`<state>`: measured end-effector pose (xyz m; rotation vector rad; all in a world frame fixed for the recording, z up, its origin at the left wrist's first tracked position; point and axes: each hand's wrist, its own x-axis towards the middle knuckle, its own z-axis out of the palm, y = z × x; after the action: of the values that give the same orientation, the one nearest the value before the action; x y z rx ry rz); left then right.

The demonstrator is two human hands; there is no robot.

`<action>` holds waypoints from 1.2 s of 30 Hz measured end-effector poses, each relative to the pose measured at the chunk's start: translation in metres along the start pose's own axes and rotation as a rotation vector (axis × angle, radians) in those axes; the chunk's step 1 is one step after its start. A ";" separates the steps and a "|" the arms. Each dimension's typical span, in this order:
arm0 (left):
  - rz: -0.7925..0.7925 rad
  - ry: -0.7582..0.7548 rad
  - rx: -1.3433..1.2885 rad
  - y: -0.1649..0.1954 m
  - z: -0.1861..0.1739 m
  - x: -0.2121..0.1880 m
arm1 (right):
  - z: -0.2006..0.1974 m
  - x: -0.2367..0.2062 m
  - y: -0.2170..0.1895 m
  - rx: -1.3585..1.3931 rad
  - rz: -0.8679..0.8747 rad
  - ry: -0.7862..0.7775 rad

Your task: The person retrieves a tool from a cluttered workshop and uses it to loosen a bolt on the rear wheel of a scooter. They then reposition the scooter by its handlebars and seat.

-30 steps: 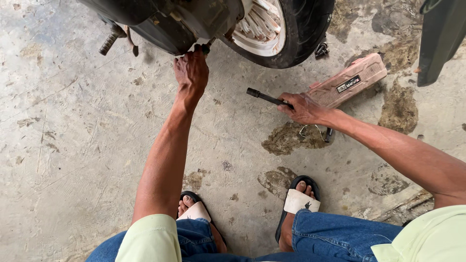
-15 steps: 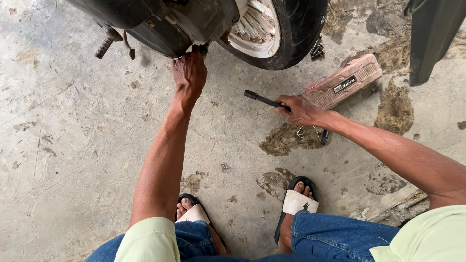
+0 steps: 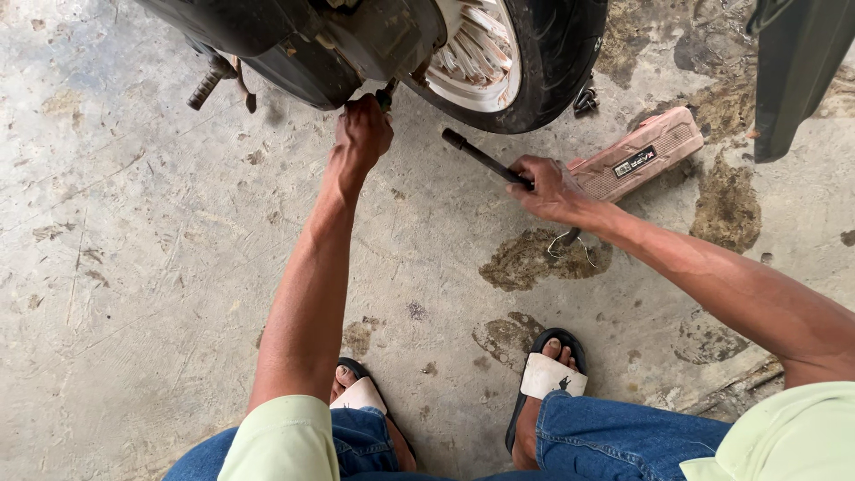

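Left hand (image 3: 361,135): fingers curled, seemingly pinching a part under the motorcycle (image 3: 356,36).
Right hand (image 3: 549,189): fingers clamped around a black tool (image 3: 481,158).

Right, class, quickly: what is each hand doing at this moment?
Left hand: closed on a small part under the motorbike's engine; what it grips is hidden.
Right hand: closed around a dark wrench.
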<state>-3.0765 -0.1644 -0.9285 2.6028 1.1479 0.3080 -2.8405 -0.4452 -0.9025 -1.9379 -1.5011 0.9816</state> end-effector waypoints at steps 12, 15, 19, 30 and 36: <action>-0.219 -0.075 -0.201 -0.001 0.001 0.008 | 0.013 0.007 0.005 0.148 -0.092 0.107; -0.247 -0.139 -0.185 -0.003 0.006 0.011 | 0.014 0.016 -0.002 0.214 0.037 0.068; -0.376 -0.197 -0.114 0.006 0.003 0.015 | 0.010 0.029 -0.013 0.272 0.077 0.030; -0.406 -0.323 -0.196 0.010 -0.016 0.005 | -0.016 0.051 -0.023 1.029 0.337 -0.346; -0.373 -0.286 -0.215 0.001 0.000 0.009 | -0.015 0.057 -0.016 1.219 0.398 -0.434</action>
<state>-3.0698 -0.1590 -0.9278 2.1106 1.3732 -0.0209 -2.8309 -0.3854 -0.8946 -1.1134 -0.3638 1.9569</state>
